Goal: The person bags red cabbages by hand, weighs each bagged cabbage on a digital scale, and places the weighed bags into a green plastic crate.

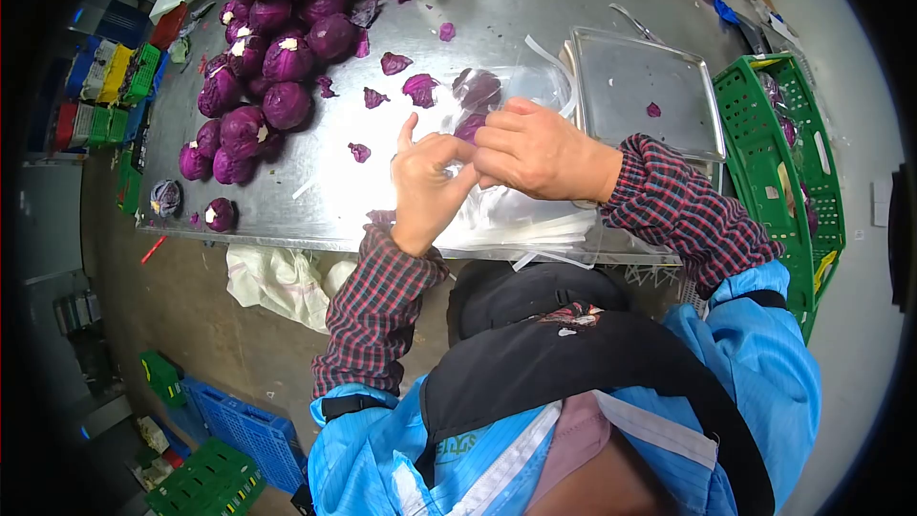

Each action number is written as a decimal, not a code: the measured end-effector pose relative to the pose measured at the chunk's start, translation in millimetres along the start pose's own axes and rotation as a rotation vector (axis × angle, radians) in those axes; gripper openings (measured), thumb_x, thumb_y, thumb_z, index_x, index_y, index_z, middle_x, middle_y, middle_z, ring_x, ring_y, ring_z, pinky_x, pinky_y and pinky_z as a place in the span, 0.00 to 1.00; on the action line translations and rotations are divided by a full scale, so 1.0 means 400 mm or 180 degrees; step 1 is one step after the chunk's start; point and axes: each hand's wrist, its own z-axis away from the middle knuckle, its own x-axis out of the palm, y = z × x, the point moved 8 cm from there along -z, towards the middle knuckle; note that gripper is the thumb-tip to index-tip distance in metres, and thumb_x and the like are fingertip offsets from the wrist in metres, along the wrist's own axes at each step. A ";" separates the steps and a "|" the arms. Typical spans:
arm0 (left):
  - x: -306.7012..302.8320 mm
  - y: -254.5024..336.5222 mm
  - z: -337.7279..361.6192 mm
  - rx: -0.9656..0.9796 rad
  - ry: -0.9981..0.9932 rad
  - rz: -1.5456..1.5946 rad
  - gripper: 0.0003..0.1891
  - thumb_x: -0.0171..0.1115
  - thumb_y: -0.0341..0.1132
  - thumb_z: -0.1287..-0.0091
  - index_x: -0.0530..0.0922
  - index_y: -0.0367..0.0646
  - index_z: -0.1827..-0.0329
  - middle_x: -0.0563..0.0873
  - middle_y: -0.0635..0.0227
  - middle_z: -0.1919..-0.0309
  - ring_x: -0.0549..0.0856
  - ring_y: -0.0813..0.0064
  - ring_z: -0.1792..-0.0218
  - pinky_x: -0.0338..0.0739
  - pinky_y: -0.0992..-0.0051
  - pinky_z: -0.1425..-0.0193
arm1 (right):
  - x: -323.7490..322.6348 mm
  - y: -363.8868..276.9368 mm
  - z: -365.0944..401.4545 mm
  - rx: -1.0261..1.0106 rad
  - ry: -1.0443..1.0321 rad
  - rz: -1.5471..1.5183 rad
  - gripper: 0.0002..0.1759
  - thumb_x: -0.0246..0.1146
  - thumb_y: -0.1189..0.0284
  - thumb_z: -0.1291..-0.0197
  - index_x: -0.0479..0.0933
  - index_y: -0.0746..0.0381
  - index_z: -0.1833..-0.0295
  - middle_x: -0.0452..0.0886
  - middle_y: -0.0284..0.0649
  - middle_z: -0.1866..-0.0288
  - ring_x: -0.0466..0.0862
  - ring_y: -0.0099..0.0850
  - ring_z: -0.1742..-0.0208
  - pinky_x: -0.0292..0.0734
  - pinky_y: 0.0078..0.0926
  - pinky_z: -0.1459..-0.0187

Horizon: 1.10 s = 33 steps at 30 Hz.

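My left hand (428, 177) is closed in a pinch, thumb and index finger meeting my right hand, with another finger raised. My right hand (535, 151) is curled with its fingertips pressed against the left ones. Between and behind them is thin clear plastic film (521, 86), its edges hard to make out in the glare. Dark purple cabbage (478, 89) shows just beyond my fingers, seemingly under the film. Below my hands, a stack of clear plastic sheets or bags (535, 229) lies at the table's front edge.
Many red cabbages (287, 59) are heaped at the table's left, with loose leaves (420, 89) nearby. A metal tray (650, 91) sits to the right, beside a green crate (778, 182). A knife (635, 22) lies behind the tray. A white sack (282, 282) is below the table.
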 end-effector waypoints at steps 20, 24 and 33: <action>0.014 -0.046 -0.024 -0.0412 -0.0198 0.0283 0.09 0.72 0.34 0.53 0.79 0.42 0.78 0.82 0.70 0.78 0.82 0.69 0.72 0.53 0.47 0.28 | -0.027 0.068 -0.022 0.0487 -0.0108 -0.0704 0.19 0.72 0.62 0.58 0.76 0.58 0.63 0.73 0.33 0.67 0.76 0.33 0.59 0.70 0.32 0.56; 0.006 -0.036 -0.025 -0.0164 -0.0201 0.0171 0.07 0.71 0.32 0.52 0.80 0.43 0.77 0.82 0.71 0.77 0.82 0.70 0.70 0.52 0.47 0.28 | -0.005 0.056 -0.022 0.0448 -0.0090 -0.0585 0.17 0.72 0.64 0.55 0.76 0.59 0.62 0.73 0.35 0.68 0.76 0.36 0.61 0.70 0.35 0.58; -0.016 -0.038 -0.007 -0.0216 -0.0282 0.0417 0.07 0.72 0.37 0.47 0.82 0.47 0.75 0.85 0.74 0.73 0.83 0.72 0.63 0.52 0.48 0.28 | -0.454 0.252 0.228 0.1594 0.2814 -0.4288 0.13 0.67 0.64 0.41 0.69 0.57 0.64 0.69 0.31 0.69 0.70 0.25 0.64 0.70 0.25 0.59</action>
